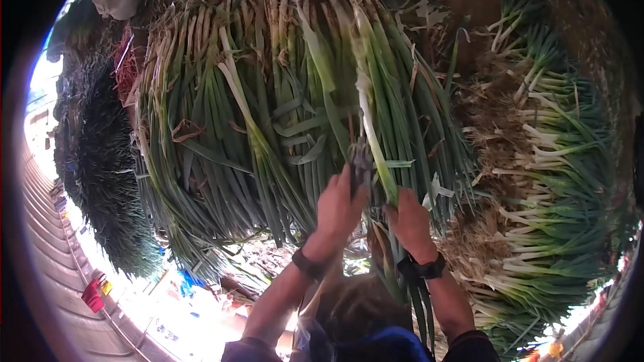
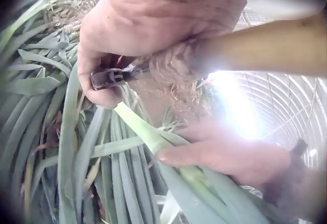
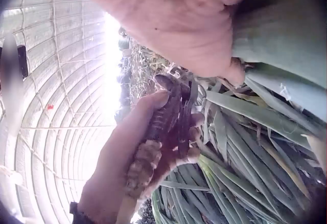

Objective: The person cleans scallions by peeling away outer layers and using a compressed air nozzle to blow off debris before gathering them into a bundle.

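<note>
My left hand [image 1: 337, 211] grips a dark air blow gun [image 3: 162, 119] with a lever along its handle. A yellowish hose [image 2: 265, 45] is bound to the gun's rear end with wrapping. Close to its right, my right hand [image 1: 412, 224] holds a long green onion [image 1: 367, 117] by the green part, white stem pointing away from me. In the left wrist view the gun's dark tip lies near the pale stem, and the right thumb presses along the leaves. Loose, torn skin shows on the upper stem in the head view. Green leaves trail below the right hand.
A large heap of green onions [image 1: 268, 114] fills the area ahead, roots at the far side. Along the right lies a row of onions with white stems [image 1: 557, 134]. A dark green bundle [image 1: 100, 161] stands at left. Ribbed greenhouse walls [image 3: 56, 70] rise around.
</note>
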`<state>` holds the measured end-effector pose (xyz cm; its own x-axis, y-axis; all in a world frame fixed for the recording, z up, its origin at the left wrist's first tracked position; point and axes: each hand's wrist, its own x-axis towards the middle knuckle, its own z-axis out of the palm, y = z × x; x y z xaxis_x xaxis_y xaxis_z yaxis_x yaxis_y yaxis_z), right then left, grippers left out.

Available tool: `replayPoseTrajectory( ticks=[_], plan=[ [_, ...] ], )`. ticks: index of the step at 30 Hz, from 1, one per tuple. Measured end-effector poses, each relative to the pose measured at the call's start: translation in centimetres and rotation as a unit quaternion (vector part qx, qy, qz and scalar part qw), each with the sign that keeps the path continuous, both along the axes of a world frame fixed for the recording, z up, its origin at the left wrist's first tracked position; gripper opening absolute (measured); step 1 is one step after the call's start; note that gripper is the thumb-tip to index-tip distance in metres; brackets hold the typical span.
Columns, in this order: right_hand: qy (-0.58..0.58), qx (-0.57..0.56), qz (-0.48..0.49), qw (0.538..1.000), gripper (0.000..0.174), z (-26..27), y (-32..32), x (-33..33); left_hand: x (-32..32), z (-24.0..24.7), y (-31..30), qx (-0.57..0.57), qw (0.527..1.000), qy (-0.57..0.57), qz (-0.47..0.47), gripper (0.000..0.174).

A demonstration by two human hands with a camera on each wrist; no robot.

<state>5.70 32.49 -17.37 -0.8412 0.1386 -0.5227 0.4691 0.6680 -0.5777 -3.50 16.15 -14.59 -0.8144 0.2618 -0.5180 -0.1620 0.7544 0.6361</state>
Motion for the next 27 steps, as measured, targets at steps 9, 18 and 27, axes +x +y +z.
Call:
replayPoseTrajectory(
  ticks=[9, 18, 27],
  plan=[
    [-0.062, -0.113, -0.088, 0.988, 0.044, 0.5, 1.9, -0.9, -8.5, -3.5, 2.3, -0.008, 0.999, 0.023, -0.045, 0.052],
    [-0.157, -0.210, -0.165, 0.951, 0.045, 1.1, 2.9, -2.0, -10.8, -2.1, -0.2, 0.039, 0.997, -0.059, -0.003, 0.046],
    [-0.056, -0.414, -0.152, 0.896, 0.046, 10.8, -5.7, -10.4, -6.6, 6.7, -13.1, 0.118, 0.989, -0.072, 0.057, 0.057]
  ],
)
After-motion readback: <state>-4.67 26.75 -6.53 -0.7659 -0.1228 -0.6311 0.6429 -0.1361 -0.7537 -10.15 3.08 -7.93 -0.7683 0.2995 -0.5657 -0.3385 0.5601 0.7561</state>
